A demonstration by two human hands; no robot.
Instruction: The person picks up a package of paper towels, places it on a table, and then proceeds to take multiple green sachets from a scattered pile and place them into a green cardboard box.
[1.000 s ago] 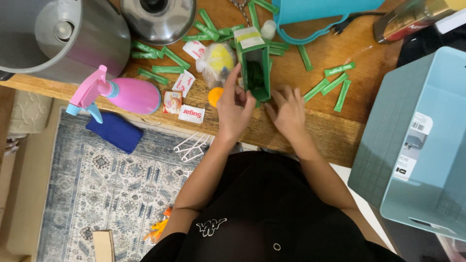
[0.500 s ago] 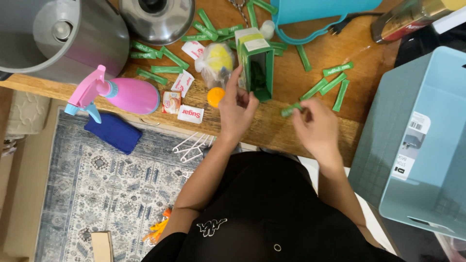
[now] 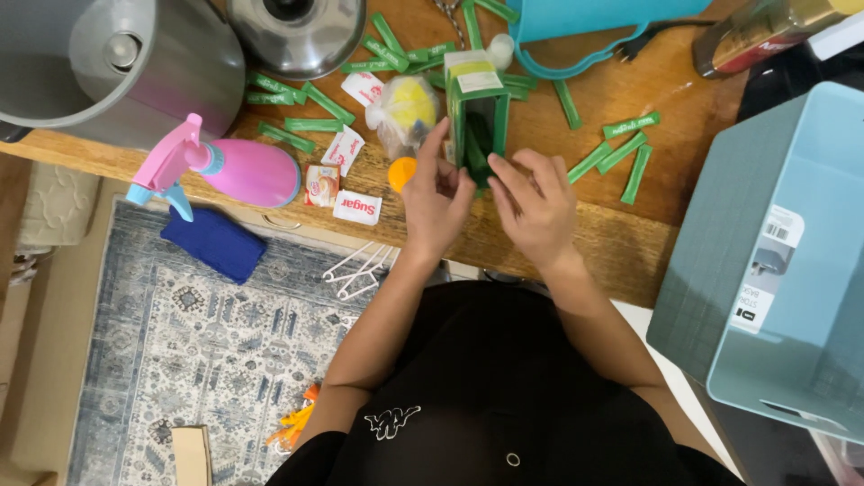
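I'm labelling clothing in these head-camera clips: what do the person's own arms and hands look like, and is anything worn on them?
Both forearms are bare. The left hand and the right hand wear no gloves, and no rings, watch or bracelets show. The black top has short sleeves and a small white emblem.

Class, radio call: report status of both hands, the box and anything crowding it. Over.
Left hand steadying green box. Right hand at its open mouth. Loose green sachets scattered right; orange cap beside left hand.
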